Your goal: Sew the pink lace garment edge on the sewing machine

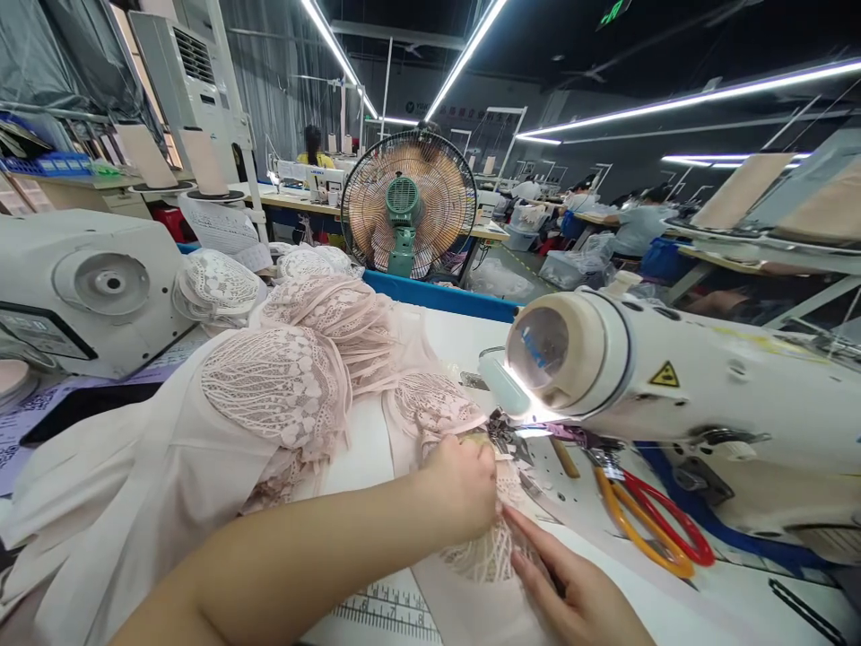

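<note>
A pale pink lace bra (481, 552) lies on the white sewing bed, partly under the machine's needle area. My left hand (461, 484) is closed on its fabric just left of the presser foot (501, 431); the fingertips are hidden behind the knuckles. Lower and to the right, my right hand (571, 583) grips the edge of the lace between thumb and fingers. Another lace cup (434, 404) lies beyond my left hand. The sewing machine head (571, 354) stands on the right with its lamp lit.
Stacked lace bras (275, 386) fill the left side. Orange-handled scissors (646, 529) and red-handled ones (679, 525) lie under the machine arm. A printed ruler (390, 615) shows near the front. Behind the table stand a large fan (404, 202) and other people at work.
</note>
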### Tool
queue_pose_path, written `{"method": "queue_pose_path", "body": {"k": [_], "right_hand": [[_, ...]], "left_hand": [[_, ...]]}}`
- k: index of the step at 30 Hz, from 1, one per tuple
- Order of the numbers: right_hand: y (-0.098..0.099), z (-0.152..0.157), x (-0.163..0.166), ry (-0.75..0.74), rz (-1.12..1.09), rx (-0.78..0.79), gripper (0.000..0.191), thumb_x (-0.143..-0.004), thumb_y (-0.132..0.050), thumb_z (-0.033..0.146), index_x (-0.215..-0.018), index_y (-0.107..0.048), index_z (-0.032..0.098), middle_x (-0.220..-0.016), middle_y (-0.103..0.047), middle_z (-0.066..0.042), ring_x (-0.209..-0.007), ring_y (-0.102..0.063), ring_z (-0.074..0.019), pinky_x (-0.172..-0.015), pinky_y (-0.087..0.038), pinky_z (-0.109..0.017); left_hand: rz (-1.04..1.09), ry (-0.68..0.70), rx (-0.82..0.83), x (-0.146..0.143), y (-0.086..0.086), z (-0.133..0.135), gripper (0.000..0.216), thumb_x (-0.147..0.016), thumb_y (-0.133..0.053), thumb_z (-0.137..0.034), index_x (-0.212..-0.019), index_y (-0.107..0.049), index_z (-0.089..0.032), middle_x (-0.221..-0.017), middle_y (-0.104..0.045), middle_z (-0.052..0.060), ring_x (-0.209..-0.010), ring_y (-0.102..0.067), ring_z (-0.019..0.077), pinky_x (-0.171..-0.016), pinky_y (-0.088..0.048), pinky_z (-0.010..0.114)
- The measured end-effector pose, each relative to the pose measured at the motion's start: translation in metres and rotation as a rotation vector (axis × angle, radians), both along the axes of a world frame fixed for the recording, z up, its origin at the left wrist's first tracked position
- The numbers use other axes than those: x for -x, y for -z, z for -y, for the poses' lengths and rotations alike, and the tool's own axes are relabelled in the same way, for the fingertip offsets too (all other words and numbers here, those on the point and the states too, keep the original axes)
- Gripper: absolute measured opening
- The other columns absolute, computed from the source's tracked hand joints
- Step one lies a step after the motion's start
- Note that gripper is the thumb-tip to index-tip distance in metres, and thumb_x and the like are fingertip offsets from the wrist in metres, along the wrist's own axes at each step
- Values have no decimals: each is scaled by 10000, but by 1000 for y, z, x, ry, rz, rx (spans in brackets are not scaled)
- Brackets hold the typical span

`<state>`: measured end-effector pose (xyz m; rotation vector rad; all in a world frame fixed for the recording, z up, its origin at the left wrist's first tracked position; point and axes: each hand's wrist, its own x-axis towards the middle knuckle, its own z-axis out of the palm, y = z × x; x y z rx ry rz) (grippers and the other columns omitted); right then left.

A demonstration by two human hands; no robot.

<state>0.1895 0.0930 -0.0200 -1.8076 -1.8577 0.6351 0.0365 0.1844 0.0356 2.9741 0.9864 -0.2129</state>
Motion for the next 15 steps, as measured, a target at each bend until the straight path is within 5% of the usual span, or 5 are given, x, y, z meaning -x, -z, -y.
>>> {"method": "queue_pose_path", "body": {"k": [3,7,11,15], "right_hand": [[-7,-1,1,-28,20,41,546,-851,-373,460,-1299,-482,166,-1033,-705,-52,-968,-644,-226,-706,-529,-250],[-18,-5,-2,-119,49,170,605,-868,-341,450,-1375,-357,121,-959,-718,-77,-871,-670,-223,-703,-523,-252],[-21,-7,-4,-138,71,131,532,-853,-381,419,-1322,-453,178,-816,-735,-50,-779,-687,-231,-620,-532,-259],[-23,-8,-4,-135,63,34,493,-791,-488,404,-1242,-549,215,-828,-742,-32,-769,-690,-239,-629,-539,-267]], "left_hand": [[10,-85,55,2,1,-4,636,-830,-425,-543,-1301,-446,-116,-1382,-364,173,-1014,-496,299,-723,-402,383],[-45,-107,114,5,-6,-6,676,-844,-331,-597,-1348,-379,-148,-1386,-342,162,-1028,-497,303,-704,-426,366],[-58,-116,134,5,-12,-5,689,-851,-328,-586,-1361,-345,-124,-1227,-455,171,-896,-539,265,-621,-435,343],[-90,-143,148,2,-15,-1,641,-863,-283,-591,-1251,-486,-122,-1109,-475,136,-812,-544,227,-568,-433,324]]}}
